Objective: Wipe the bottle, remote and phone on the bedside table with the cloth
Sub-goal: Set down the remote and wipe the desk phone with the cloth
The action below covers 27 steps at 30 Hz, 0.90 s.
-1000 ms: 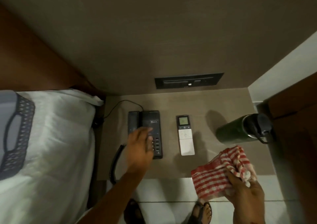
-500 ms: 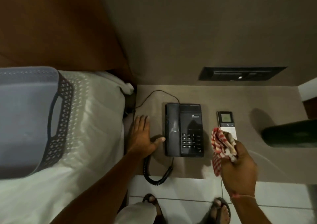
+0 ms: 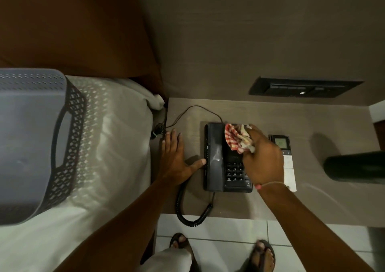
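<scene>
A black corded phone lies on the brown bedside table. My right hand is bunched around a red-and-white checked cloth and presses it on the phone's upper right part, covering some of the keypad. My left hand lies flat on the table left of the phone, fingers spread, its thumb touching the phone's left edge. A white remote with a small screen lies right of the phone, partly hidden by my right hand. A dark green bottle shows at the right edge, cut off by the frame.
A bed with white sheets adjoins the table on the left, with a grey perforated basket on it. A black switch panel is set in the wall behind. The phone's coiled cord hangs over the table's front edge above my sandalled feet.
My right hand has carried the cloth from beside the remote leftward and up onto the phone. My left hand has stayed flat on the table with its thumb at the phone's edge.
</scene>
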Tool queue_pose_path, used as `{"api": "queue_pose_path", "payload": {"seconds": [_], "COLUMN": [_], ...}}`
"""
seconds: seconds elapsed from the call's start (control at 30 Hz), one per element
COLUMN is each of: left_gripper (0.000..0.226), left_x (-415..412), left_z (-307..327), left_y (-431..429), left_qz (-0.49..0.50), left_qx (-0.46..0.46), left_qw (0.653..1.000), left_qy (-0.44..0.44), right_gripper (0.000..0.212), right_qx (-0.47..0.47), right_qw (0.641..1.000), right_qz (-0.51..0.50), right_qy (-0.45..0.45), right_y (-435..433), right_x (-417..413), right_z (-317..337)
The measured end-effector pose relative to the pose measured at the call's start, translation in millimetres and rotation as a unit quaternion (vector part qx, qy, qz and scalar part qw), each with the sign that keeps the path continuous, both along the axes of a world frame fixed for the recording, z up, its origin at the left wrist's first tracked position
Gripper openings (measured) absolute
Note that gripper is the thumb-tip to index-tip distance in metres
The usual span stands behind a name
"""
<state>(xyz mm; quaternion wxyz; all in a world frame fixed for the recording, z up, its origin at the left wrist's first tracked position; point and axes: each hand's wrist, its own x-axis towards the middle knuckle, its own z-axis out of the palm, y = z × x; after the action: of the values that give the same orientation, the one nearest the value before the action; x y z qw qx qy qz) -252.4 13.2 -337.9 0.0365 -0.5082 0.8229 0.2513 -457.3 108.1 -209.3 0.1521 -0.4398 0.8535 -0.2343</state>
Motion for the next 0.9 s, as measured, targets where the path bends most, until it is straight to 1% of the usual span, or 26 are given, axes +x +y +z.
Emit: {"api": "queue_pose_path", "payload": {"seconds": [0.1, 0.2, 0.27, 0.37, 0.4, 0.5, 0.53, 0.6, 0.67, 0.7, 0.77, 0.8, 0.83, 0.9], "left_gripper": [0.133, 0.134, 0.135, 0.134, 0.134, 0.135, 0.135, 0.136, 0.138, 0.139, 0.138, 0.137, 0.136, 0.136], "left_x": [-1.0, -2.4, -2.6, -0.9, -0.1, -1.4, -2.3, -3.2, -2.4, -1.7, -0.3, -0.4, -0.8, -1.6], "left_z": [-3.9, -6.0, -7.7, -9.4, -9.5, -7.9, -7.6, -7.3, -6.7, -6.7, -5.6, -4.9, -4.3, -3.8], "left_y": [0.3, 0.3, 0.1, -0.2, -0.1, -0.8, -1.1, -1.4, -1.6, -1.5, -1.7, -1.9, -1.9, -2.0], "left_qz": [0.001, 0.006, 0.007, -0.002, -0.004, 0.006, 0.012, 0.018, 0.017, 0.016, 0.013, 0.012, 0.012, 0.012], "left_qx": [-0.010, -0.009, -0.012, -0.016, -0.012, 0.003, 0.005, 0.010, 0.013, 0.012, 0.011, 0.013, 0.013, 0.009], "left_qw": [1.000, 1.000, 1.000, 1.000, 1.000, 1.000, 1.000, 1.000, 1.000, 1.000, 1.000, 1.000, 1.000, 1.000], "left_qy": [-0.005, -0.002, -0.002, -0.005, -0.002, -0.007, -0.011, -0.010, -0.002, 0.004, 0.015, 0.016, 0.012, 0.004], "right_gripper": [0.057, 0.062, 0.066, 0.075, 0.073, 0.054, 0.051, 0.052, 0.057, 0.061, 0.067, 0.068, 0.066, 0.063], "right_qx": [-0.008, 0.047, 0.078, 0.115, 0.113, 0.071, 0.066, 0.076, 0.073, 0.058, 0.013, -0.008, -0.018, 0.003], "right_qw": [0.996, 0.977, 0.963, 0.942, 0.936, 0.919, 0.915, 0.920, 0.945, 0.960, 0.982, 0.987, 0.987, 0.977], "right_qz": [0.084, 0.185, 0.227, 0.281, 0.303, 0.369, 0.385, 0.379, 0.318, 0.275, 0.186, 0.156, 0.144, 0.177], "right_qy": [0.041, 0.096, 0.124, 0.140, 0.140, 0.123, 0.105, 0.056, 0.009, 0.000, 0.017, 0.039, 0.068, 0.117], "right_y": [-30.3, -47.1, -42.4, -10.9, 4.6, 58.1, 74.6, 95.2, 93.7, 84.1, 49.1, 26.4, 2.9, -37.4], "right_x": [-1.3, 3.0, 9.8, 20.6, 25.5, 44.0, 50.1, 54.7, 48.7, 41.9, 24.3, 15.1, 7.7, 0.0], "right_z": [-7.7, -17.7, -24.8, -34.4, -36.0, -40.0, -40.3, -34.5, -21.9, -14.4, -0.3, 4.2, 6.7, 5.0]}}
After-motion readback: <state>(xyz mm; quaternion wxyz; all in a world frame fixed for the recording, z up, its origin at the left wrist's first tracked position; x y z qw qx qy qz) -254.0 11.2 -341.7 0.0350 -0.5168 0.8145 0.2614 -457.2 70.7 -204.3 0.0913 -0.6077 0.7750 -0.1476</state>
